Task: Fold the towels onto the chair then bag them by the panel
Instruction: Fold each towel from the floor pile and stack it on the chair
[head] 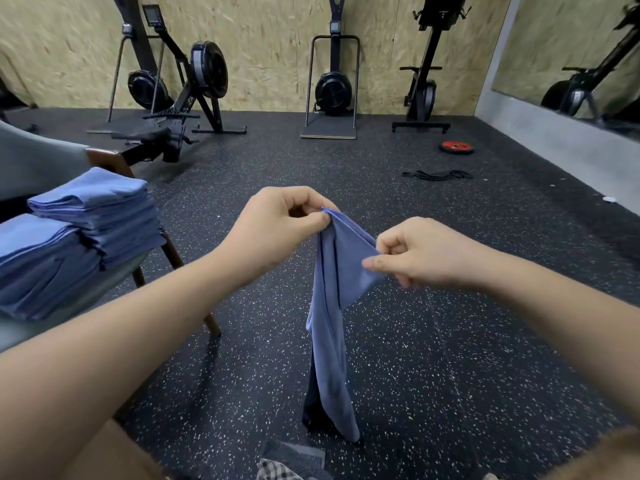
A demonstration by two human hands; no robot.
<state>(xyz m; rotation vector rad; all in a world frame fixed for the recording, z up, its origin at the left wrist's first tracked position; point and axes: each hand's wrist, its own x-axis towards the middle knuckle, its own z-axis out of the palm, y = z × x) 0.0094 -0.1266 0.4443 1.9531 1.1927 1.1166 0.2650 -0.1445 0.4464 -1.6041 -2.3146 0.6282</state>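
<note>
At the bottom edge a checked cloth (277, 471) lies on the floor. Above it a blue towel (332, 323) hangs limp, its lower end near the floor. The left hand (277, 226) pinches the towel's top corner between thumb and forefinger; the right hand (422, 254), just beside and lower, pinches the neighbouring edge. To the left, two stacks of folded towels (93, 209) rest on a chair (34, 161). The speckled black floor (467, 341) carries a red weight plate (456, 147) and a black cord (436, 174). Exercise machines (207, 69) stand against a chipboard wall (259, 46).
</note>
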